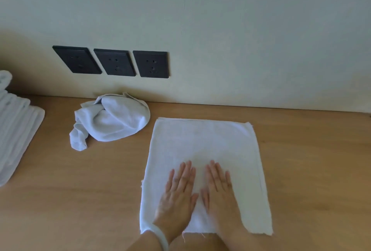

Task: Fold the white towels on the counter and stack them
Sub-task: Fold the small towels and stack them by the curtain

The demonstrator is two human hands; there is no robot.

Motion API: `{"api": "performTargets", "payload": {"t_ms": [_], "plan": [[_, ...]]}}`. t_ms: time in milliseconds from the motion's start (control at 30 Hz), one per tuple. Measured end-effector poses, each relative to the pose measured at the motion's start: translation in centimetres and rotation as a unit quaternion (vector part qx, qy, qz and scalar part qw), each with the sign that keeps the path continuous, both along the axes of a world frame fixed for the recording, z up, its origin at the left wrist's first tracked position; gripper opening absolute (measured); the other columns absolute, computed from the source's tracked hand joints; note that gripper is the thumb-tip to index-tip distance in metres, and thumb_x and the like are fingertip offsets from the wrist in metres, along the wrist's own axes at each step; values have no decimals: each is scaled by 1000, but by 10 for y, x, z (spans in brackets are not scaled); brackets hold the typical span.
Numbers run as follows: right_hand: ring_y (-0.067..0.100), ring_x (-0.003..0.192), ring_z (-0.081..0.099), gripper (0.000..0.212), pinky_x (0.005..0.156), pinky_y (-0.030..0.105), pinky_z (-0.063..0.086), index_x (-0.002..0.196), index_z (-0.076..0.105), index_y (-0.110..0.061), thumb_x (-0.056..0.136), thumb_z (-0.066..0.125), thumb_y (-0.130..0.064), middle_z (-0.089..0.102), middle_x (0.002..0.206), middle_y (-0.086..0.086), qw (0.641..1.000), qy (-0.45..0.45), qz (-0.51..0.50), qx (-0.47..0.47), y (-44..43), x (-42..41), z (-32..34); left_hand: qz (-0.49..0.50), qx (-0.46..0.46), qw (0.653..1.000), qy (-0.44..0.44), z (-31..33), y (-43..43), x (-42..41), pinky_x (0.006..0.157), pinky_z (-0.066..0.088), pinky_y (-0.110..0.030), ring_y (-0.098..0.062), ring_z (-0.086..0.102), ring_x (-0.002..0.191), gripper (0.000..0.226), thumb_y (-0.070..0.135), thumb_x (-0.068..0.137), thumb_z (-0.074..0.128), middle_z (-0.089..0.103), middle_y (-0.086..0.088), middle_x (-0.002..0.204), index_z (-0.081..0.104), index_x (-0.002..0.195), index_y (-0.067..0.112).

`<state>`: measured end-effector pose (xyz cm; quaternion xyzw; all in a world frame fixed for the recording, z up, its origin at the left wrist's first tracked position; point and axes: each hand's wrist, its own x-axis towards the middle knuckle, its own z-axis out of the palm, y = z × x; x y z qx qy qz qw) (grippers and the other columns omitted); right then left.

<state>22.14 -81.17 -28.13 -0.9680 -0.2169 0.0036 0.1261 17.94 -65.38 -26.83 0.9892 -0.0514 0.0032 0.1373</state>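
A white towel [204, 142] lies spread flat on the wooden counter [90, 200], right of centre. My left hand [177, 194] and my right hand [219, 192] rest side by side on its near half, palms down, fingers straight and pointing away from me. A crumpled white towel [112, 120] sits in a heap near the wall to the left. A stack of folded white towels [16, 130] stands at the far left edge, partly cut off by the frame.
Three black wall sockets [114, 63] sit in the pale wall above the crumpled towel. The wall runs along the counter's back edge. Bare wood shows to the right of the flat towel and between it and the stack.
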Motion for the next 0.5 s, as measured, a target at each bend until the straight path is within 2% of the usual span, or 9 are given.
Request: {"api": "performTargets", "payload": {"t_ms": [67, 133, 200, 267, 367, 433, 500], "plan": [[22, 146, 29, 54, 115, 44, 22, 145, 45, -6, 96, 37, -26, 29, 159, 7, 998, 8, 59, -2, 10, -24, -6, -37, 14, 999, 10, -8, 1, -21, 112, 27, -46, -22, 30, 146, 57, 33, 95, 41, 26, -7, 160, 40, 148, 11], [21, 146, 31, 57, 115, 46, 24, 146, 44, -6, 94, 40, -27, 32, 158, 6, 997, -3, 75, -6, -10, -27, -9, -47, 34, 998, 9, -12, 21, -39, 114, 24, -47, -20, 24, 148, 61, 34, 94, 42, 24, -4, 161, 34, 151, 14], [23, 146, 31, 56, 116, 47, 24, 147, 41, -5, 96, 37, -28, 30, 159, 6, 999, 1, 44, -14, -44, -26, -8, -46, 58, 997, 16, -10, 45, -53, 115, 22, -46, -20, 24, 148, 62, 34, 95, 40, 22, -4, 162, 31, 152, 15], [22, 147, 28, 56, 118, 47, 21, 149, 38, -5, 102, 25, -32, 27, 160, 5, 1000, 21, 0, -16, -77, -26, -2, -28, 57, 998, 23, -8, 64, -62, 116, 22, -44, -21, 25, 148, 61, 36, 96, 37, 22, -3, 162, 31, 153, 14], [18, 149, 22, 59, 120, 40, 16, 149, 37, -4, 104, 19, -39, 28, 160, 5, 999, 30, -2, -9, -105, -28, 3, -49, 54, 997, 26, -4, 84, -71, 115, 22, -44, -21, 23, 148, 65, 43, 97, 39, 20, -3, 162, 29, 153, 12], [15, 149, 19, 61, 120, 35, 14, 151, 34, -7, 102, 29, -44, 26, 161, 3, 999, 31, 16, -5, -114, -32, 8, -93, 63, 994, 17, 1, 90, -80, 115, 23, -46, -23, 25, 148, 70, 52, 94, 45, 23, -3, 161, 33, 152, 12], [16, 146, 28, 63, 116, 33, 19, 149, 39, -10, 95, 43, -43, 32, 158, 0, 998, 30, 54, -10, -122, -39, 14, -125, 68, 990, 15, 6, 92, -90, 111, 27, -46, -24, 38, 141, 71, 59, 91, 51, 36, 0, 155, 45, 146, 16]]}}
